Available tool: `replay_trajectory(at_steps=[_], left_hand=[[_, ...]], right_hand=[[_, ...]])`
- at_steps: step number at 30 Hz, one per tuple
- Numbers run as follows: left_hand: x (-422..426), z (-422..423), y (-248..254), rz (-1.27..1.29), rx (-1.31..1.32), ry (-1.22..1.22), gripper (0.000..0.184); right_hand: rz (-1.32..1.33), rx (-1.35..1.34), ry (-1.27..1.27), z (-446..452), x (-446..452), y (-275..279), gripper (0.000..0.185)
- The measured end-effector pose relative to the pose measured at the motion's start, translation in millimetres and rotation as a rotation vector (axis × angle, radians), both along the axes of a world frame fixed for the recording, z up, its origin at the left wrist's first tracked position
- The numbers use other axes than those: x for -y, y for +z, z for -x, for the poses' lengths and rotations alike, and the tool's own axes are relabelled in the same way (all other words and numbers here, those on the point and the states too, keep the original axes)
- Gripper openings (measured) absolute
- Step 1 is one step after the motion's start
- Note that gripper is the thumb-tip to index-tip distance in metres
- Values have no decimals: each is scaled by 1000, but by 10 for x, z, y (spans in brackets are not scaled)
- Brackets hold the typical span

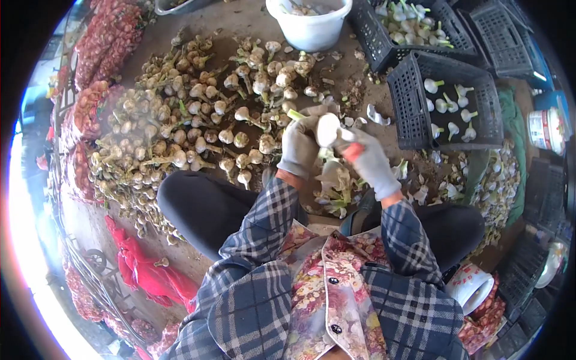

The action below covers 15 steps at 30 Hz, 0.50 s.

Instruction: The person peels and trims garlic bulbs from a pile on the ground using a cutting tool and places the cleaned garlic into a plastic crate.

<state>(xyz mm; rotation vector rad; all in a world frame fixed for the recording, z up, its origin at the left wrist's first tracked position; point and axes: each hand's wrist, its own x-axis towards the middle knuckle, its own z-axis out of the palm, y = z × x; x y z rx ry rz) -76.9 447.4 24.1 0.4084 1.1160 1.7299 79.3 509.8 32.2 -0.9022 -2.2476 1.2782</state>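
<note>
Head view: fabric-gloved left hand [300,145] holds smooth, round garlic [328,131].

A crumpled bright red bag [150,273] lies on the floor. Just to its left is a small dark wheel [95,258]; beyond the bag, bulging red net sacks [109,42]. Far to its right are a labelled white bucket [543,130] and a red-lettered white container [469,285].

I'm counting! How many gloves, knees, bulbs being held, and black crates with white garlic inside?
Gloves: 2
Knees: 2
Held bulb: 1
Crates with garlic: 2
Total: 7
</note>
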Motion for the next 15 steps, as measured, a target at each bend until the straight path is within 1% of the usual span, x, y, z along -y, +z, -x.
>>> replay_trajectory(at_steps=[2,3,4,5,6,7,8,9,10,11,12,13,14,15], left_hand=[[0,-107,68,-103,-556,1,27],[-26,-135,138,-134,-62,7,25],[-100,-87,192,-350,821,-55,26],[-120,-35,132,-270,812,-17,26],[-129,6,28,-191,805,25,27],[-141,25,-73,-123,603,13,27],[-172,57,-196,-60,398,6,28],[-213,118,-316,-39,742,57,29],[-291,80,-474,44,303,80,30],[-319,99,-470,107,296,129,29],[-392,121,-466,164,294,174,29],[-546,138,-498,227,260,337,26],[-705,197,-446,235,261,377,25],[-889,230,-413,218,274,332,24]], right_hand=[[843,-544,-440,-133,-57,37,26],[874,-555,-340,-296,-194,-251,30],[1019,-372,-196,-423,-354,-232,38],[1015,-375,-196,-422,-360,-299,38],[528,351,33,-428,-320,-369,41],[-25,1029,261,-410,-272,-402,47],[-35,1030,270,-330,-282,-380,47],[84,552,49,-177,-314,-362,47],[214,70,-160,-9,-313,-325,47],[103,59,-100,162,-313,-165,50],[51,189,20,163,-348,-349,39],[218,752,410,186,-426,-578,33],[-19,700,833,-112,-366,-1243,30],[-25,977,1005,-109,-457,-1226,36]])
